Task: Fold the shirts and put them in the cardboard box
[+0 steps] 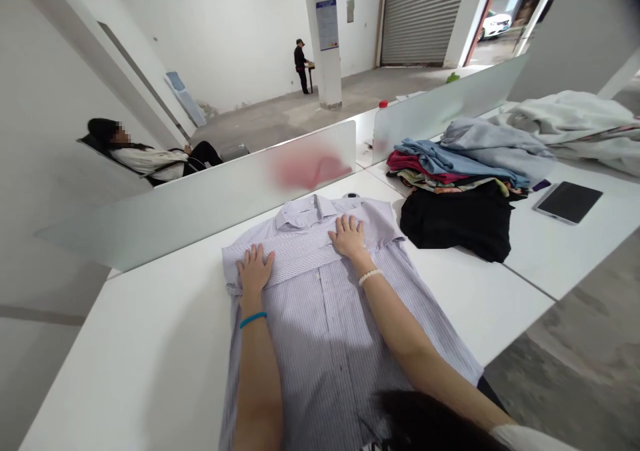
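Note:
A pale lilac striped button-up shirt (300,331) lies spread front up on the white table, its collar toward the far side. Its sleeves are folded across the chest in a band below the collar. My left hand (255,268) rests flat on the left end of that band, fingers spread. On the right part of the chest, just below the collar, my right hand (349,237) lies flat with its fingers apart. Neither hand grips the cloth. The shirt's lower end runs out of view at the bottom, partly behind dark hair.
Right of the shirt sit a folded black garment (457,221) and a pile of coloured clothes (450,164). Beyond them are a tablet (570,202) and white cloth (570,121). A frosted divider (225,197) borders the table (150,344). One person sits behind it; another stands far off.

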### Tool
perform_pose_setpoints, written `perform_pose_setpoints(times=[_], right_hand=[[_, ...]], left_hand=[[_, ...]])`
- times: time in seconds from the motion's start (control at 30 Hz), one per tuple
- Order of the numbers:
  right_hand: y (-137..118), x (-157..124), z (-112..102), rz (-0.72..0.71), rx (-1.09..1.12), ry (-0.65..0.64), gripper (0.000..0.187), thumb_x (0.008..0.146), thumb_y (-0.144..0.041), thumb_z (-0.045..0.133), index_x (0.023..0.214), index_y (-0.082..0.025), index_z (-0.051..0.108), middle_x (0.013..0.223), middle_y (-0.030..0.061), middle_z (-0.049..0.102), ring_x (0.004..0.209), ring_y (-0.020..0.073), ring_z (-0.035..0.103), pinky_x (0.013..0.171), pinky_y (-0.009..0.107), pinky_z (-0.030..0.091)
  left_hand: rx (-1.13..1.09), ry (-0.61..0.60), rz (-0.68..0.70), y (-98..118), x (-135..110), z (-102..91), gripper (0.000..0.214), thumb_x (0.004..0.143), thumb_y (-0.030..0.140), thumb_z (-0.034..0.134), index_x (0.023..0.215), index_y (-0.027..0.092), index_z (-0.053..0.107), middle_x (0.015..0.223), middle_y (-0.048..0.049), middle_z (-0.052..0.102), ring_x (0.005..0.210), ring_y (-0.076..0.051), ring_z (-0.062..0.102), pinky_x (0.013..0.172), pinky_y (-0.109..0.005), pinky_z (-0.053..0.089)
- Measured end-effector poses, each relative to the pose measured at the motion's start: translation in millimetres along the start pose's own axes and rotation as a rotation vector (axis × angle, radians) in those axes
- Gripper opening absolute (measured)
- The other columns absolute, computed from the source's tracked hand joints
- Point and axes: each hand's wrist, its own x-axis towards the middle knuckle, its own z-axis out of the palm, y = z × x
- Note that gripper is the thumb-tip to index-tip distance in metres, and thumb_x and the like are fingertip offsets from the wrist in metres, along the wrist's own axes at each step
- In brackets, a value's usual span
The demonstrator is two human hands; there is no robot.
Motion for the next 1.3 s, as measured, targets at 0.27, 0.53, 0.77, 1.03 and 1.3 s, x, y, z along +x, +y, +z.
perform_pose_setpoints(times=[0.27,0.53,0.77,1.03,1.3], right_hand=[[-1.9,-4.4,1.0,-0.027,0.008,0.080,0.062,0.095,-0.043,0.020,0.146,-0.009,0.027,0.153,0.0140,0.022,0.140,0.0345,0.015,0.110,0.056,0.008],[-1.6,-6.4,2.1,-0.032,-0.003,0.122,0.060,0.094,-0.041,0.022,0.144,-0.008,0.031,0.151,0.0164,0.026,0.138,0.0348,0.018,0.109,0.057,0.009],[-2.7,-5.5,2.4,-0.021,0.025,0.116,0.060,0.094,-0.040,0.021,0.144,-0.009,0.031,0.151,0.0152,0.026,0.138,0.0344,0.018,0.109,0.057,0.008],[-2.4,-3.5,3.7,-0.014,0.048,0.135,0.059,0.094,-0.039,0.023,0.143,-0.009,0.034,0.151,0.0150,0.027,0.138,0.0348,0.019,0.109,0.057,0.008],[-3.7,-2.9,4.2,-0.011,0.064,0.153,0.058,0.094,-0.039,0.023,0.143,-0.009,0.034,0.151,0.0155,0.027,0.138,0.0338,0.019,0.109,0.057,0.008]], left_hand=[[-0.278,0.151,-0.309,-81.0,-30.9,-58.8,0.044,0.083,0.029,0.041,0.120,0.009,0.053,0.123,-0.0196,0.058,0.115,-0.031,0.053,0.094,-0.046,0.043],[-0.504,-0.156,-0.092,-98.8,-45.2,-57.2,0.023,0.058,0.028,0.062,0.079,0.019,0.058,0.081,-0.0022,0.065,0.073,-0.018,0.062,0.068,-0.029,0.050],[-0.479,0.137,-0.093,-88.8,-49.9,-58.2,0.024,0.074,0.044,0.054,0.082,0.021,0.052,0.099,-0.0057,0.062,0.097,-0.021,0.058,0.082,-0.032,0.044],[-0.271,0.452,-0.103,-66.1,-51.4,-62.9,0.028,0.083,0.046,0.044,0.067,0.024,0.036,0.061,0.0033,0.044,0.057,-0.015,0.041,0.058,-0.028,0.032],[-0.276,0.067,-0.057,-102.7,-52.7,-59.3,0.019,0.071,0.031,0.052,0.061,0.023,0.037,0.060,0.0027,0.048,0.060,-0.015,0.045,0.056,-0.026,0.036]])
